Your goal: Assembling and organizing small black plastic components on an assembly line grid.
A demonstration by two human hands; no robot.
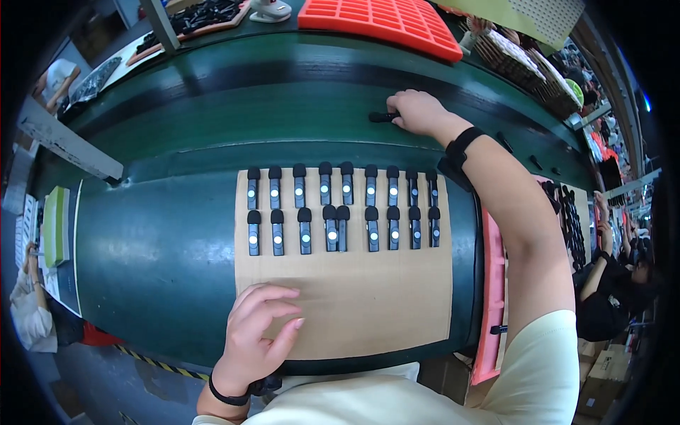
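Two rows of small black clip-on microphones [305, 228], each with a foam top, lie on a brown cardboard sheet [368, 304]. Many have a pale round dot on the body. In the lower row, two of them lie side by side, touching. My right hand [419, 113] reaches far out over the green surface, its fingers closed round one more black microphone [381, 117]. Part of that microphone is hidden by the fingers. My left hand [258, 329] hovers at the near left edge of the cardboard, fingers curved and apart, holding nothing.
A red compartment tray [382, 21] stands at the far side, beside stacked wicker-like bundles [513, 60]. Black pieces [205, 15] fill a far-left tray. A metal post [71, 145] rises at left. A pink tray [494, 290] sits under my right arm. Other people work on both sides.
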